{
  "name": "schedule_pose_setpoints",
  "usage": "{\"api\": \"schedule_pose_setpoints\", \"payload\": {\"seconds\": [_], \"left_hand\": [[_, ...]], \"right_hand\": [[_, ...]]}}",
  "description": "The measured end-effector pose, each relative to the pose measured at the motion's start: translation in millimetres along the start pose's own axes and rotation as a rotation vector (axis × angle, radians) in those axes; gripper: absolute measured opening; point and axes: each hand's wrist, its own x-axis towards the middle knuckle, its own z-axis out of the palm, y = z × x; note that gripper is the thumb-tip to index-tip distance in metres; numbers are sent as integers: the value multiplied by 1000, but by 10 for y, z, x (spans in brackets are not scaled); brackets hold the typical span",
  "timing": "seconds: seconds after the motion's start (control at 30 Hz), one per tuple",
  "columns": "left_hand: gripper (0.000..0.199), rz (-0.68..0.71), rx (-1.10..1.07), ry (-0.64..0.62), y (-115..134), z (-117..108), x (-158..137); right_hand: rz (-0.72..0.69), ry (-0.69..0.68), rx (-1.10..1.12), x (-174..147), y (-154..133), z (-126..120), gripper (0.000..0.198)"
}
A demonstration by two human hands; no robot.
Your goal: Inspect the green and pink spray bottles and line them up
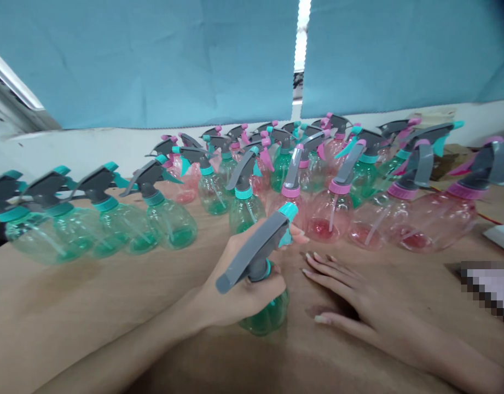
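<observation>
My left hand [243, 279] is wrapped round the neck of a green spray bottle [266, 320] with a grey trigger head and turquoise nozzle. The bottle's nozzle points away from me, toward the back right. My right hand [350, 290] rests palm down just right of it, fingers extended and holding nothing. Beyond my hands stand a green spray bottle [245, 210] and a pink spray bottle [328, 219]. The left hand hides part of the held bottle's body.
Several green bottles [169, 224] line the left of the wooden table [112, 306]. Pink bottles [436, 219] stand at the right, and more of both colours crowd the back. A blue sheet [173, 60] hangs behind. A pixelated rectangular object [490, 284] lies at the right edge.
</observation>
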Motion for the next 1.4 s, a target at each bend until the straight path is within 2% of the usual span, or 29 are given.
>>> {"api": "schedule_pose_setpoints", "payload": {"seconds": [0.1,0.3,0.73,0.9,1.03,1.2,1.4], "left_hand": [[21,6,-41,5,-33,29,3],[19,-13,9,24,-47,49,6],[35,43,40,28,-70,24,-1],[24,33,12,32,-61,32,-3],[23,44,-6,9,-72,37,-8],[31,28,-27,12,-85,38,-12],[28,-46,-2,22,-41,40,-21]], "right_hand": [[10,-1,-2,2,-3,0,66],[3,-12,-26,-10,15,2,67],[1,-26,-71,-1,15,7,66],[-6,-32,-90,-2,17,-1,66],[-2,-31,-83,0,16,-4,66],[9,-27,-77,-6,4,-1,67],[0,-35,-91,9,4,2,67]]}}
